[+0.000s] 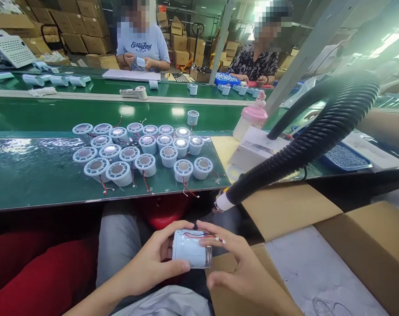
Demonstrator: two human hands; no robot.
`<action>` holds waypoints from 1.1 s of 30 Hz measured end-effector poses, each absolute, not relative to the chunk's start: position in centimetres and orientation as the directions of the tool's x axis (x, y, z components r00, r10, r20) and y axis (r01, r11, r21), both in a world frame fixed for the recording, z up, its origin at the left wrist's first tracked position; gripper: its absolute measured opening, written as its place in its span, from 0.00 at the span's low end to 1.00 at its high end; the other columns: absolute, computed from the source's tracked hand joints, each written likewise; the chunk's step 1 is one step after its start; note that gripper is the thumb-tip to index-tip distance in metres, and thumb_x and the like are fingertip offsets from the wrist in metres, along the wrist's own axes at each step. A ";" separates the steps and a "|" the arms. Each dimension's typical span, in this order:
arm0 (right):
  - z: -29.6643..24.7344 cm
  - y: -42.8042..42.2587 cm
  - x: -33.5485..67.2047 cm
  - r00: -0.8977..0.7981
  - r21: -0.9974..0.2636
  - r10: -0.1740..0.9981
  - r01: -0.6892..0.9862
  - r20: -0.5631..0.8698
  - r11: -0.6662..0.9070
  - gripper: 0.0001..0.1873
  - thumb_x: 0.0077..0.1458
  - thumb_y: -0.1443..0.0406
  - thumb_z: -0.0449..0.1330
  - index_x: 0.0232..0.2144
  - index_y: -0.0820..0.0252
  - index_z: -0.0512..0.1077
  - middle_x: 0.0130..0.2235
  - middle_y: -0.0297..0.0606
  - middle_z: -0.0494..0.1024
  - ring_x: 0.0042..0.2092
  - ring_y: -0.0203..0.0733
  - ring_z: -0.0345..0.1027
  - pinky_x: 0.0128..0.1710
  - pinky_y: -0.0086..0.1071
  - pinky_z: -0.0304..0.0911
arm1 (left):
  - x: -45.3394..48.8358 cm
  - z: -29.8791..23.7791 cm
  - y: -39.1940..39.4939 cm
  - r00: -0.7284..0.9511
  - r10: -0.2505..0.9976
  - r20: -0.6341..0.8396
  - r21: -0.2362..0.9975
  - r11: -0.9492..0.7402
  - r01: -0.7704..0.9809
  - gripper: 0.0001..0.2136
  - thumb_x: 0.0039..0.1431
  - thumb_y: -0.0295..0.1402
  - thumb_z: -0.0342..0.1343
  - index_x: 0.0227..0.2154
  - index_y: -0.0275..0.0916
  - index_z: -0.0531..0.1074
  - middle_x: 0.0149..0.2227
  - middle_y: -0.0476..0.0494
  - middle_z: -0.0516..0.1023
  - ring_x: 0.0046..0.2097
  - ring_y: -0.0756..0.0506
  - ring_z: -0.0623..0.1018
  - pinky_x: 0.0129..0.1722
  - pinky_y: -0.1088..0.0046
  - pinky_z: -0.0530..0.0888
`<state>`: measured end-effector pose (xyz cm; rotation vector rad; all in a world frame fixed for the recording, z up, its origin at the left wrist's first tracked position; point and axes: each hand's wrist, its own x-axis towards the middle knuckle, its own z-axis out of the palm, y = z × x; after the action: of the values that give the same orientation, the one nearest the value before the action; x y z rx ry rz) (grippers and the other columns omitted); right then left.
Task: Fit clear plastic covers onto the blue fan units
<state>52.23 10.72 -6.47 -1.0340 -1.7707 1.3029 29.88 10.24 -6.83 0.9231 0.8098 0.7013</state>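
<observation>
One pale blue cylinder [188, 254] in front of the green counter [28, 175], left hand [151, 265] with fingers wrapped around it, right hand [242, 263] with fingers parted, thumb clear, fingertips over its red and dark wires [193, 236], round-faced units [119, 174] grouped on the counter beyond.

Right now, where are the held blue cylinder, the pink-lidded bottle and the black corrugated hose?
Held blue cylinder [190, 251], head view, middle of its side.
Pink-lidded bottle [254, 114], head view, front of its lid.
Black corrugated hose [285, 161], head view, its lower stretch.

Brown cartons [92, 22] stand stacked behind 2 co-workers [142, 37].
</observation>
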 end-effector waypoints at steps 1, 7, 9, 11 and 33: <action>-6.3 10.5 52.4 -0.483 -0.924 0.868 0.271 0.112 0.270 0.25 0.44 0.61 0.71 0.47 0.51 0.74 0.58 0.42 0.69 0.57 0.48 0.65 0.56 0.37 0.65 | 30.0 -6.8 10.1 0.521 0.802 -0.293 0.861 0.458 -0.221 0.27 0.48 0.36 0.67 0.52 0.46 0.66 0.51 0.44 0.71 0.51 0.44 0.73 0.49 0.70 0.73; -5.7 10.2 53.0 -0.529 -0.891 0.843 0.328 0.101 0.313 0.22 0.49 0.62 0.69 0.47 0.54 0.72 0.58 0.41 0.68 0.58 0.45 0.64 0.58 0.33 0.63 | 29.7 -6.0 9.9 0.538 0.771 -0.341 0.893 0.444 -0.070 0.35 0.43 0.42 0.69 0.56 0.50 0.64 0.54 0.43 0.70 0.49 0.42 0.74 0.44 0.70 0.75; -5.6 10.1 53.0 -0.501 -0.920 0.863 0.308 0.060 0.242 0.23 0.47 0.62 0.70 0.46 0.52 0.72 0.57 0.39 0.70 0.57 0.44 0.65 0.56 0.32 0.64 | 29.4 -5.6 9.9 0.529 0.786 -0.320 0.926 0.376 0.001 0.37 0.42 0.40 0.70 0.57 0.52 0.64 0.61 0.44 0.64 0.56 0.39 0.70 0.53 0.65 0.72; -5.5 10.0 53.0 -0.479 -0.953 0.878 0.256 0.022 0.163 0.25 0.44 0.63 0.71 0.46 0.51 0.72 0.55 0.38 0.72 0.56 0.44 0.66 0.53 0.31 0.67 | 29.3 -5.2 10.0 0.539 0.796 -0.275 0.952 0.303 0.039 0.36 0.42 0.39 0.70 0.57 0.53 0.64 0.63 0.44 0.61 0.60 0.37 0.67 0.58 0.61 0.68; -5.6 9.7 51.8 -0.526 -0.864 0.780 -0.153 -0.340 -0.480 0.30 0.44 0.49 0.69 0.43 0.58 0.66 0.39 0.36 0.71 0.35 0.33 0.65 0.32 0.23 0.63 | 28.5 -5.6 9.9 0.554 0.809 -0.198 0.960 0.045 0.277 0.36 0.45 0.37 0.69 0.59 0.50 0.63 0.63 0.42 0.62 0.63 0.35 0.63 0.64 0.53 0.59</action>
<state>51.84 9.70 -5.60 -1.0119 -1.0882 2.0441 28.54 9.92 -5.59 1.5201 0.9665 0.5223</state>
